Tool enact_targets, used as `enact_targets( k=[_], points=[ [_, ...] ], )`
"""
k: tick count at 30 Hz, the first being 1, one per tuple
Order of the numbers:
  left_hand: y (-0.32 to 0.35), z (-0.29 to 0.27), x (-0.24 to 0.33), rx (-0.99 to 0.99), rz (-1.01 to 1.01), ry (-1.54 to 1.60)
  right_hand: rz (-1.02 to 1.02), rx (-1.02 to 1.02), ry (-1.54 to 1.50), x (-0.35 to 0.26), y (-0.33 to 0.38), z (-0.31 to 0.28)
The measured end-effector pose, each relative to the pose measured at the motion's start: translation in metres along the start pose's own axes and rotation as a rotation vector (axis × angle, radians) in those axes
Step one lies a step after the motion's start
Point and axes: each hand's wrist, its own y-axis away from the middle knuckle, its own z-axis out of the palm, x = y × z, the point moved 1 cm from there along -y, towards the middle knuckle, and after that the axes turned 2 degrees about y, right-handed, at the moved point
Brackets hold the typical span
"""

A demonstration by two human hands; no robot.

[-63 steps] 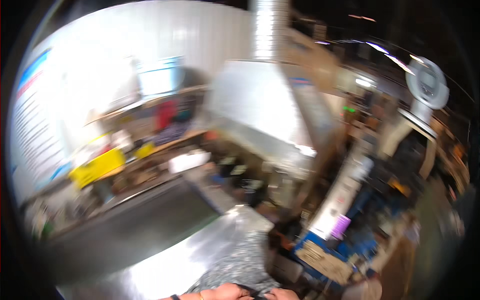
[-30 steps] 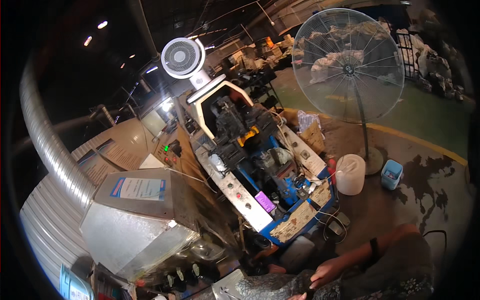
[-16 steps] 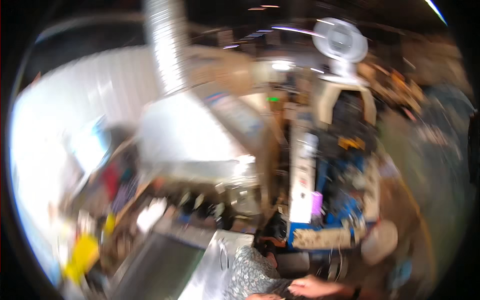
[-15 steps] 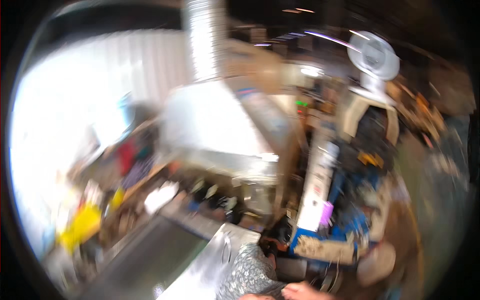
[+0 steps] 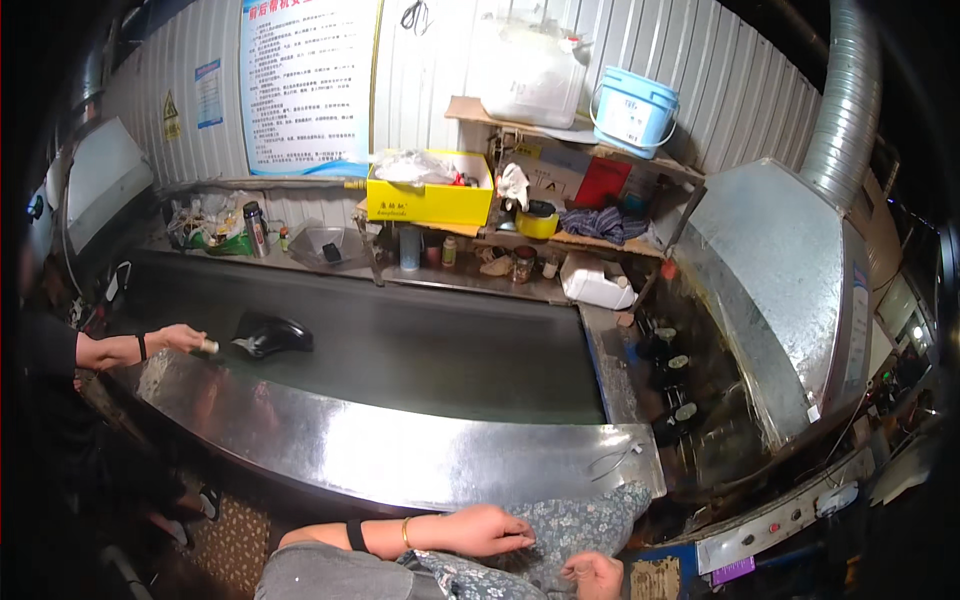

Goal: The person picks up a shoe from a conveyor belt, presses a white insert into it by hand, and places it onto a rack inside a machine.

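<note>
My left hand [image 5: 480, 530], with a gold bangle at its wrist and a black band higher up, rests over grey floral cloth [image 5: 590, 525]; its fingers are bent and drawn together. Lower and to the right, my right hand [image 5: 594, 577] is curled in a loose fist beside the same cloth. No object shows in either. Beyond my hands runs a shiny metal ledge [image 5: 430, 460] along a dark belt [image 5: 460, 350]. On the belt's left part lies a glossy black curved piece [image 5: 272, 335]. A co-worker's hand [image 5: 183, 338] near it holds a small pale thing.
Behind the belt, a shelf holds a yellow box [image 5: 430, 203], a light-blue bucket [image 5: 635, 110] and a white plastic container [image 5: 535, 70]. A metal hood [image 5: 765, 280] stands at right over several dark items [image 5: 675, 365]. A thin wire loop [image 5: 612, 460] lies on the ledge's right end.
My view has swung left, bringing the belt, the wall and the co-worker into the picture. Both my hands now show more fully; the earlier frame is blurred.
</note>
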Motion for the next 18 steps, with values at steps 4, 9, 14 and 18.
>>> enact_targets(
  k=[4,9,14,18],
  points=[
    [-0.007,-0.015,-0.010,-0.037,0.049,0.042,0.184,0.056,-0.107,0.034,0.017,0.007],
    [0.009,-0.046,-0.114,0.399,-0.257,-0.090,0.526,0.016,-0.235,0.086,0.042,0.024],
    [0.069,-0.151,-0.248,1.049,-0.600,-0.554,0.563,0.020,-0.160,0.139,0.050,0.039],
    [0.098,-0.239,-0.298,1.240,-1.096,-0.814,0.547,0.016,-0.079,0.136,0.033,0.050]
  ],
)
